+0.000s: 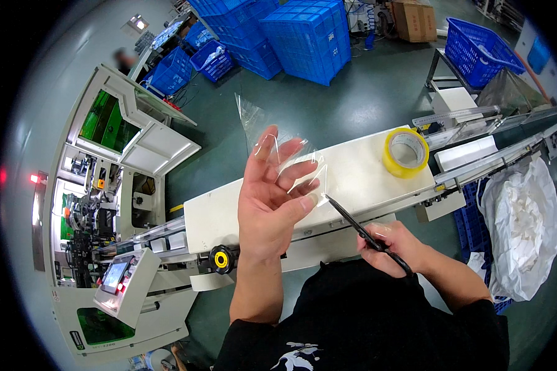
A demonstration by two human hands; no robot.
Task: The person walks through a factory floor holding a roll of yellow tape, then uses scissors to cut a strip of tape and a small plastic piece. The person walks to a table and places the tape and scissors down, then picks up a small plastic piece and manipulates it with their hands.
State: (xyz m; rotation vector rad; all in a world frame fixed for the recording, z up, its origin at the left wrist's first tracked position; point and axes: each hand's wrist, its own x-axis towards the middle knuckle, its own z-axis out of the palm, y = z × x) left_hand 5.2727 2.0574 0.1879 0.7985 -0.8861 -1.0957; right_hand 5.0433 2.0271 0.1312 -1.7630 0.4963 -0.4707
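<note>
My left hand (272, 191) is raised over the white machine cover, palm toward me and fingers curled. Held in it is a thin piece of clear plastic film (249, 117), which runs across the fingers and sticks up past the fingertips. My right hand (393, 248) grips dark scissors (353, 222) by the handles, close to my body. Their blades look closed, and the tips point up and left toward the thumb side of my left hand, near the film's lower edge. On the cover's right end lies a roll of clear tape (390, 154) with a yellowish rim.
The white machine cover (223, 210) spans the middle, beside a conveyor rail (495, 161). At left stands a machine with its door raised and a control screen (116, 275). Blue crates (309, 43) are stacked behind. A white sack (520, 229) sits at right; a black knob (221, 259) protrudes nearby.
</note>
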